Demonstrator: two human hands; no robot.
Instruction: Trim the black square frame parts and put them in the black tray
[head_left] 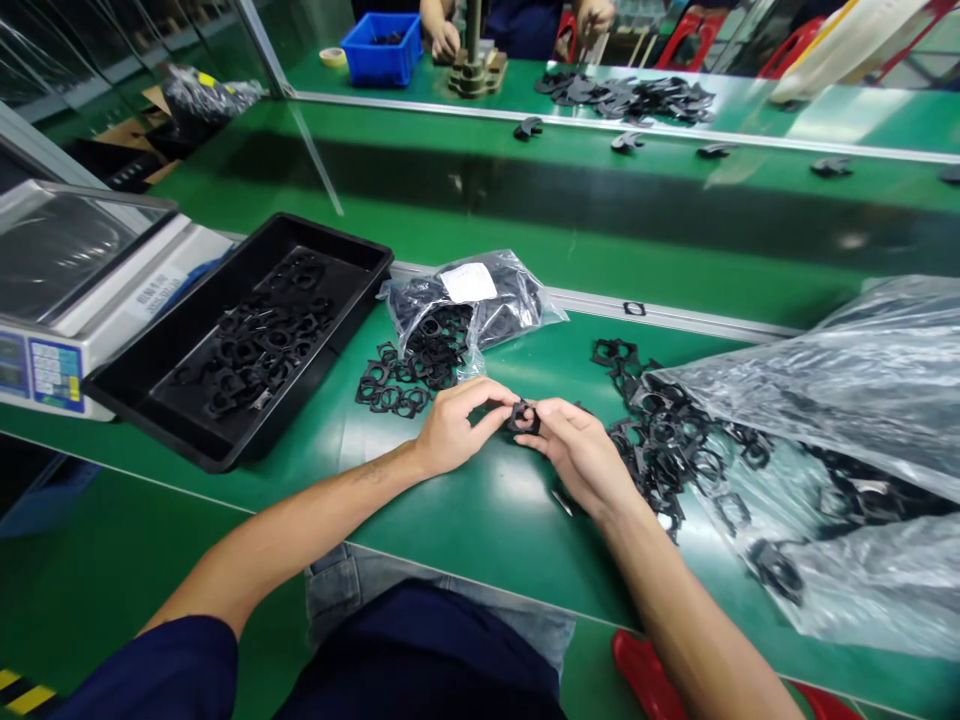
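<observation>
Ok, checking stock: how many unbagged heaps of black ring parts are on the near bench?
3: one heap in the black tray, another heap by the labelled bag, a third heap right of the right hand. Others may be hidden.

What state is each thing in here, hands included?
Left hand: pinching the small black part
Right hand: pinching its other side
Small black part: held between both hands
Black tray: open-topped, partly filled
Large clear bag: open, black pieces outside its mouth
Labelled bag: lying down
Blue bin: open-topped
Weighing scale: power state unclear
</observation>
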